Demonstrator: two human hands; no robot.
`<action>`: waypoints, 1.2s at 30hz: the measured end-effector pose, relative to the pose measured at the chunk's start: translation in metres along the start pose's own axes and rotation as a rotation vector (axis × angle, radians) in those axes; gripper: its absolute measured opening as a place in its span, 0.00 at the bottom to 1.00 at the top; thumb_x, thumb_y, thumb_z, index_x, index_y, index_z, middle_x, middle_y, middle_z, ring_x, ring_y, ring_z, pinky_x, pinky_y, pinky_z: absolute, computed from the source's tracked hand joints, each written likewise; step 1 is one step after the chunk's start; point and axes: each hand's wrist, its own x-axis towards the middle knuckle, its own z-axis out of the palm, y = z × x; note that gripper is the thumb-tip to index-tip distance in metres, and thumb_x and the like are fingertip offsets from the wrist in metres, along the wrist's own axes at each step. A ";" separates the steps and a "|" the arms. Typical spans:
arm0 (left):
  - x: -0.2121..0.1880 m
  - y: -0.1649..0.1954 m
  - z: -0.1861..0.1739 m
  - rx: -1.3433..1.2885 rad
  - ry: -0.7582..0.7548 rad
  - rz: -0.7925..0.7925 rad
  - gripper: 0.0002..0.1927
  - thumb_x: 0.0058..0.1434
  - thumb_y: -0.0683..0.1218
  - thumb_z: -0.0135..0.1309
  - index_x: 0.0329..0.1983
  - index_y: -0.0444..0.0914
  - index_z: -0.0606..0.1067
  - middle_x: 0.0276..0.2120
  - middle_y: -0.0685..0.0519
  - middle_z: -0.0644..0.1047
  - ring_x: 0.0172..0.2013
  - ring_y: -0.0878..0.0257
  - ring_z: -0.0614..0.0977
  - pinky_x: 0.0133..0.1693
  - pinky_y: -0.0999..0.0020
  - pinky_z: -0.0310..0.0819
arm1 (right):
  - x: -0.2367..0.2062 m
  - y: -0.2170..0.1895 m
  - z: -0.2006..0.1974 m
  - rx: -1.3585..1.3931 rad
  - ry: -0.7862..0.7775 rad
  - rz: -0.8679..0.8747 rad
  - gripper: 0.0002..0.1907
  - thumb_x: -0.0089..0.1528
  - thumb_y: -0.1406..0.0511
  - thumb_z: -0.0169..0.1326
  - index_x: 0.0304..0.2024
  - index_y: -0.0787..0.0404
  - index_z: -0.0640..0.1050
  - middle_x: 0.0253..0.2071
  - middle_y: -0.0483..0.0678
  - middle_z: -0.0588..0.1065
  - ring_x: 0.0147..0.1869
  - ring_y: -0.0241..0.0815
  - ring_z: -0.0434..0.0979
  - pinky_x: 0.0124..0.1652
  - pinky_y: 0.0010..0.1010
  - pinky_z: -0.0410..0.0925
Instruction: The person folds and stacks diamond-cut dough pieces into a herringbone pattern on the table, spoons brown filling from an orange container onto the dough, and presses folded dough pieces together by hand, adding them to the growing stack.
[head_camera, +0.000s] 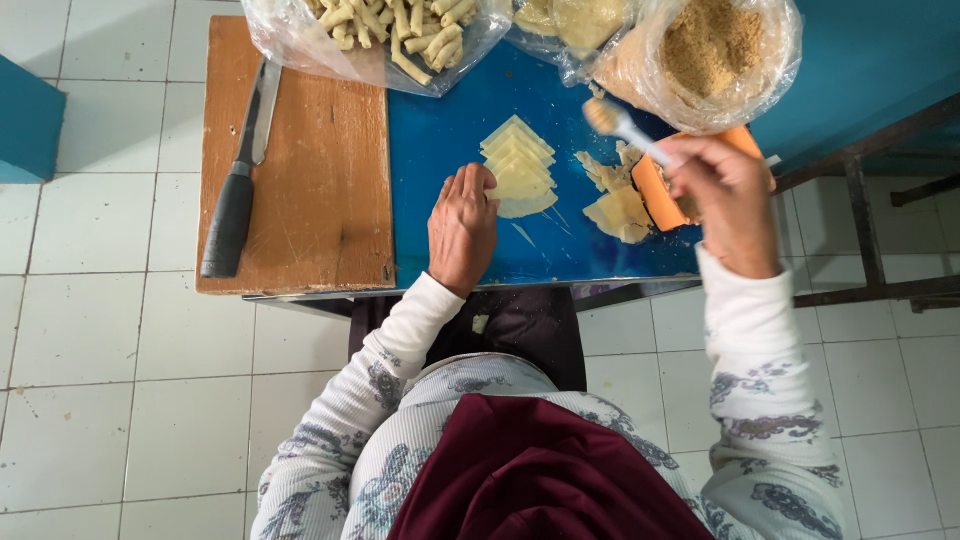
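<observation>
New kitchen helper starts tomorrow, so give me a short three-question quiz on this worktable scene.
1. True or false: the knife lies on the wooden cutting board.
2. What does the left hand touch: (a) the row of pale pastry sheets, (b) the bag of crumbs, (c) the knife?
3. Fill in: the right hand holds a ____ handled utensil over the blue table.

Key: 1 true; 2 a; 3 white.

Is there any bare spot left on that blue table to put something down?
Yes: the blue table is bare between the wooden board and the stack of pale wrappers, and along the near edge by the left hand. The far edge is crowded with plastic bags; the board is bare right of the knife.
</observation>
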 end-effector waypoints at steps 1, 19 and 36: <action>0.000 0.000 0.000 -0.031 0.002 -0.019 0.16 0.56 0.32 0.57 0.43 0.35 0.66 0.38 0.45 0.74 0.38 0.46 0.77 0.40 0.54 0.72 | -0.002 0.005 0.010 -0.040 -0.029 0.031 0.10 0.70 0.70 0.54 0.51 0.70 0.80 0.39 0.43 0.76 0.37 0.27 0.71 0.37 0.18 0.63; 0.001 0.005 -0.004 -0.173 -0.003 0.028 0.19 0.59 0.31 0.53 0.51 0.34 0.65 0.43 0.42 0.73 0.41 0.46 0.79 0.39 0.56 0.76 | -0.021 0.005 0.079 -0.947 -0.040 -0.736 0.06 0.67 0.72 0.58 0.46 0.61 0.78 0.41 0.48 0.72 0.45 0.49 0.74 0.45 0.39 0.67; 0.008 -0.007 0.006 -0.230 -0.090 0.029 0.19 0.58 0.33 0.58 0.50 0.35 0.68 0.39 0.45 0.76 0.40 0.49 0.81 0.42 0.57 0.77 | -0.033 0.014 0.007 -1.126 0.306 -0.758 0.08 0.75 0.72 0.53 0.53 0.62 0.81 0.44 0.48 0.75 0.50 0.48 0.74 0.51 0.39 0.65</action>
